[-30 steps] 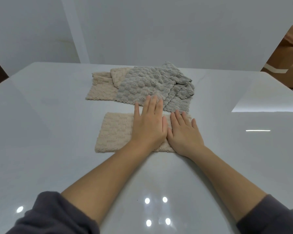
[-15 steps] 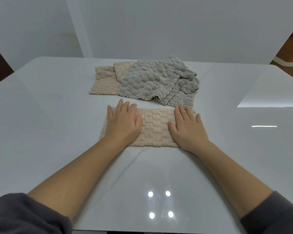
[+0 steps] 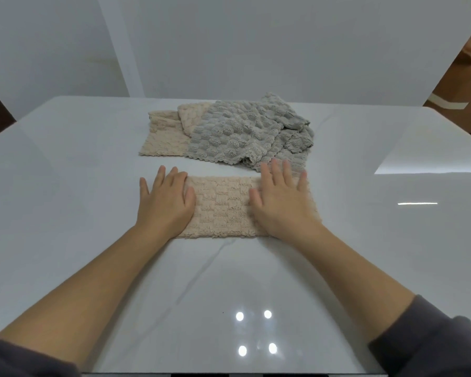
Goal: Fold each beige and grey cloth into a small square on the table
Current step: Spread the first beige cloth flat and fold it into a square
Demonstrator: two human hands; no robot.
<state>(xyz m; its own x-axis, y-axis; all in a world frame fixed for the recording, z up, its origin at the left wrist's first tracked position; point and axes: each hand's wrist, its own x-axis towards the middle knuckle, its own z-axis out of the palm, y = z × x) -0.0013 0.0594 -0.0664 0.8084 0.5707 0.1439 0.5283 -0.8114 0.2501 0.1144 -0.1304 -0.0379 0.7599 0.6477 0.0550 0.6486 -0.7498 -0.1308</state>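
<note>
Beige cloth [image 3: 224, 208] flat on table [image 3: 65, 219] beneath left hand [image 3: 165, 206], right hand [image 3: 282, 206]

Cloth [image 3: 223, 208] lies on table [image 3: 65, 200], centre. L hand [image 3: 165, 202] flat on its left end, R hand [image 3: 280, 205] flat on right end. Pile [image 3: 229, 134] just behind: top piece [image 3: 237, 131] to the right, overlapping lower ones [image 3: 163, 134].

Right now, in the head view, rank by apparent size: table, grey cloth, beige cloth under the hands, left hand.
1. table
2. grey cloth and beige cloth under the hands: look alike, unranked
3. left hand
</note>
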